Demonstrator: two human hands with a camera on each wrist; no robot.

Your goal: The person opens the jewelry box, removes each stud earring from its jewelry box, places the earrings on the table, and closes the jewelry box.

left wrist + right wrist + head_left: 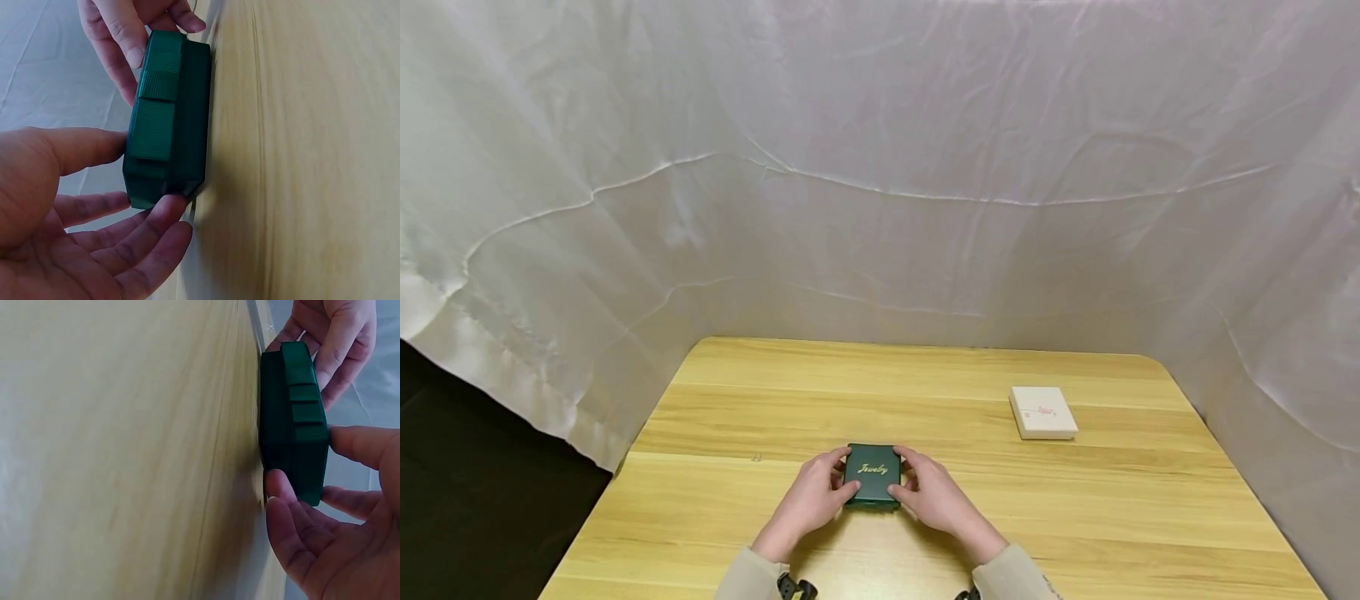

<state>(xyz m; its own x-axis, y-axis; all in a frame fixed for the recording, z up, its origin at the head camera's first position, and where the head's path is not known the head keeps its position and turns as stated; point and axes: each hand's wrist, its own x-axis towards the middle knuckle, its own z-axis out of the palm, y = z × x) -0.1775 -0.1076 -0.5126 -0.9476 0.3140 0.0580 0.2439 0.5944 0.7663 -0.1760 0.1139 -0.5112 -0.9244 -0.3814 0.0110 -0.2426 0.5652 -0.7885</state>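
A dark green jewelry box point(872, 472) with gold "Jewelry" lettering lies closed at the middle of the wooden table. My left hand point(813, 497) holds its left side, the thumb on the lid's near corner and the other fingers along the side and far corner. On the opposite side my right hand point(934, 493) grips it in much the same way. Both wrist views show a ribbed green ribbon bow on the near face of the jewelry box point(194, 112). What the box contains is hidden.
A flat white box point(1042, 412) with pink print lies at the back right of the table point(1120, 508). Left of my hands is a tiny shiny object point(756, 457), too small to identify. Pale cloth point(880, 242) hangs behind and around the table.
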